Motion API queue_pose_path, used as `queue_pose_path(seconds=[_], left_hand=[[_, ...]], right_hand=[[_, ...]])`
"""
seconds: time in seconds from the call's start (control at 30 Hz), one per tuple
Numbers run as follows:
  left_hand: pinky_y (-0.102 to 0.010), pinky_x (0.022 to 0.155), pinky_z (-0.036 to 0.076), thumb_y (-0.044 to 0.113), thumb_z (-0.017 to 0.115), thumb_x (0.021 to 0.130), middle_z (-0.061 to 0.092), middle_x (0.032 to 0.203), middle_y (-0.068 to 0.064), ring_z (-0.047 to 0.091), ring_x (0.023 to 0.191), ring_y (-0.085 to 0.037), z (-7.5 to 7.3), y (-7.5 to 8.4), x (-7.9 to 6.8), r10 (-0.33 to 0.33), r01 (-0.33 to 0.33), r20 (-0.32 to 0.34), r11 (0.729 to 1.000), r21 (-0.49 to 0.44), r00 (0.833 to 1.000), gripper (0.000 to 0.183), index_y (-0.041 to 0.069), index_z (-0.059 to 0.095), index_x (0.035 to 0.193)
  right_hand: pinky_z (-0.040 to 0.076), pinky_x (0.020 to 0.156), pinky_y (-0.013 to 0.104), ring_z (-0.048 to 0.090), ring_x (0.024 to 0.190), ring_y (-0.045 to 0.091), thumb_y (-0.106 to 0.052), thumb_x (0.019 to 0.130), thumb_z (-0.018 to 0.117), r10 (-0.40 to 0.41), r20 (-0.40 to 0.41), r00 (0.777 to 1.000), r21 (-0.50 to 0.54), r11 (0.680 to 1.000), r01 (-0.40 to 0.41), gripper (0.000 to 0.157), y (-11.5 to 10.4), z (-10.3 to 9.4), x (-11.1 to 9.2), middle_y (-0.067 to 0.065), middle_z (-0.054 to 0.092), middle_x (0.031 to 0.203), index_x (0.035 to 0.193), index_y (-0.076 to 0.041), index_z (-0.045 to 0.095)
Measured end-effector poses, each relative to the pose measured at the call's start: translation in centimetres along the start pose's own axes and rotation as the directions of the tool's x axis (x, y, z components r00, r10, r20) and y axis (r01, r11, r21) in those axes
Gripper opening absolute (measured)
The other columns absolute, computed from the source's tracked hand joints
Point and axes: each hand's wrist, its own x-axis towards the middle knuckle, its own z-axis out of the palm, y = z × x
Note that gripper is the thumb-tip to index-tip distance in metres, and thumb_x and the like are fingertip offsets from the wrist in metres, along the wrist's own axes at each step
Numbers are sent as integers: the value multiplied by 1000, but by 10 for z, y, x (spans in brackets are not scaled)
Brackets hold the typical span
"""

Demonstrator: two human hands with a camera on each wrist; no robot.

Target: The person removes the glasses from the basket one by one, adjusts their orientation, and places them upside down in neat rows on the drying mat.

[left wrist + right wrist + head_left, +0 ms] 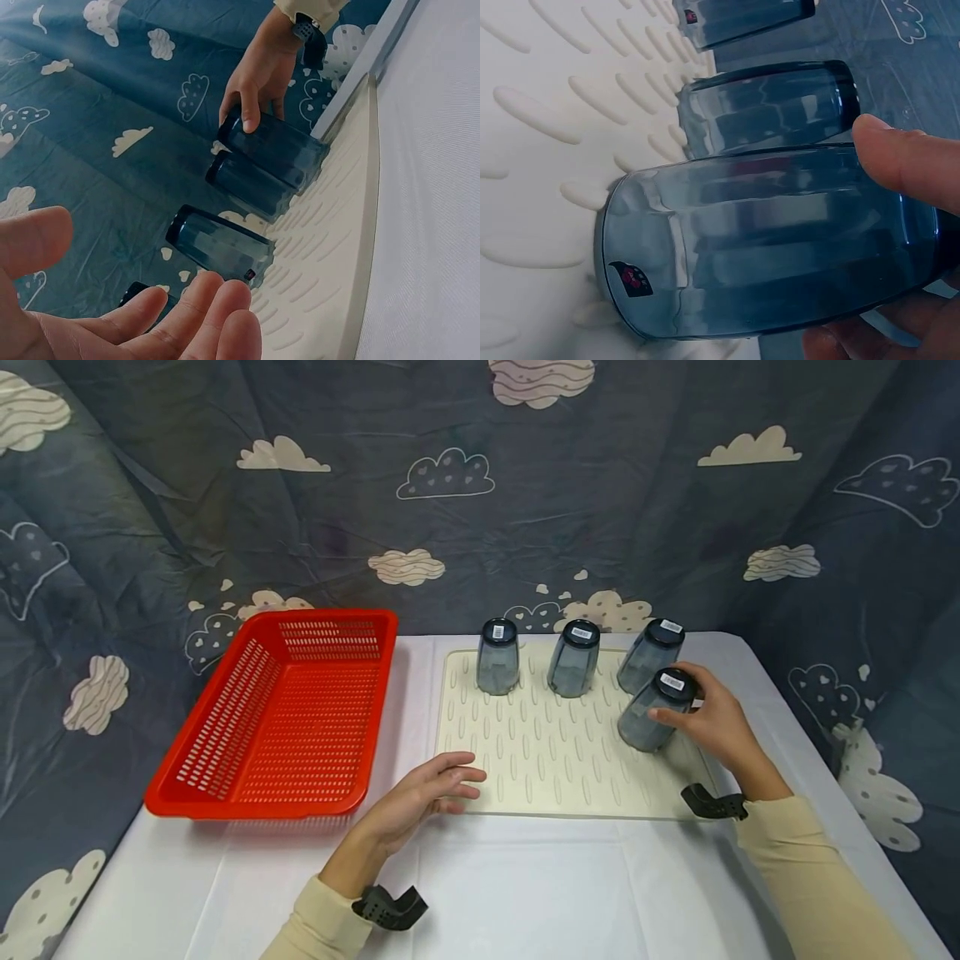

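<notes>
My right hand (716, 722) grips a blue-grey drinking glass (647, 724) near its dark, labelled base. That glass stands upside down, its rim on the right part of a cream ridged mat (517, 760); a small dark sticker (632, 279) shows near the rim in the right wrist view. Just behind it is a second upturned glass (647, 660). Two more, a middle glass (573, 664) and a left glass (498, 662), stand along the mat's back. My left hand (420, 793), fingers loosely spread, hovers by the mat's front left corner and holds nothing.
A red perforated plastic basket (367, 760) sits at the left of the table. White cloth (525, 885) covers the tabletop. Behind and at both sides hangs a dark cloud-patterned curtain (337, 527). Each wrist wears a black strap mount (390, 908).
</notes>
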Motion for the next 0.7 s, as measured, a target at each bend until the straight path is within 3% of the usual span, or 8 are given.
queue_pose_path(seconds=[0.17, 0.4, 0.7], left_hand=[[-29, 96, 50, 29, 46, 103, 50, 145, -24, 61, 120, -23, -2, -1, 0, 19, -19, 12, 1000, 0, 1000, 55, 1, 35, 149], [-30, 97, 49, 31, 48, 102, 49, 146, -24, 61, 120, -24, -2, -5, -1, 1, -1, 13, 1000, 0, 1000, 60, -1, 32, 150], [-32, 96, 49, 31, 48, 103, 50, 146, -24, 61, 119, -24, -3, -6, 0, 16, -16, 6, 1000, 4, 1000, 58, -1, 33, 150]], right_hand=[[43, 95, 59, 44, 129, 47, -22, 85, 78, 12, 25, 1000, 16, 1000, -12, 88, 0, 3, 2, 30, 39, 150, 154, -4, 26], [32, 108, 69, 31, 141, 52, -23, 88, 76, 21, 106, 994, 80, 996, -30, 92, 1, 11, 5, 30, 27, 157, 156, -4, 17], [33, 106, 69, 31, 140, 53, -22, 88, 76, 8, 97, 995, 97, 995, -17, 96, 4, 15, 5, 32, 26, 156, 157, -5, 12]])
